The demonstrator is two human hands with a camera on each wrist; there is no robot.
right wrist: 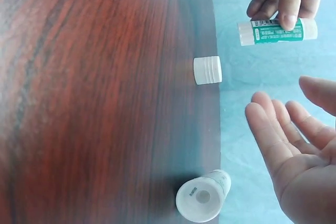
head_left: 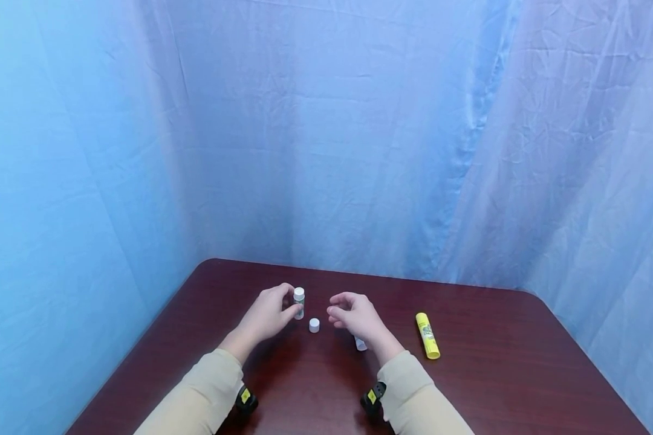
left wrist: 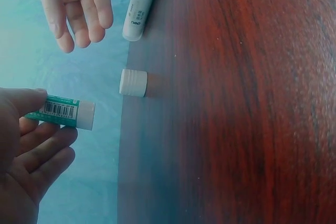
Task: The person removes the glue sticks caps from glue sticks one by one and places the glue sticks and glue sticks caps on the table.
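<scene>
My left hand [head_left: 268, 315] pinches a small glue stick [left wrist: 60, 111] with a green label and barcode between thumb and fingers. It is held upright above the table, with both white ends showing in the right wrist view. A loose white ridged cap [head_left: 314, 325] stands on the table between my hands. My right hand [head_left: 360, 315] hovers to the right of the cap, palm turned inward, fingers loosely bent and holding nothing. Below it a white glue stick [left wrist: 140, 11] lies on the table, mostly hidden by that hand in the head view.
A larger yellow glue stick [head_left: 427, 336] lies on the dark red wooden table [head_left: 495, 362], to the right of my right hand. Blue curtains [head_left: 359, 151] hang behind the table and on both sides. A black wrist camera [head_left: 246, 400] sits under each sleeve cuff.
</scene>
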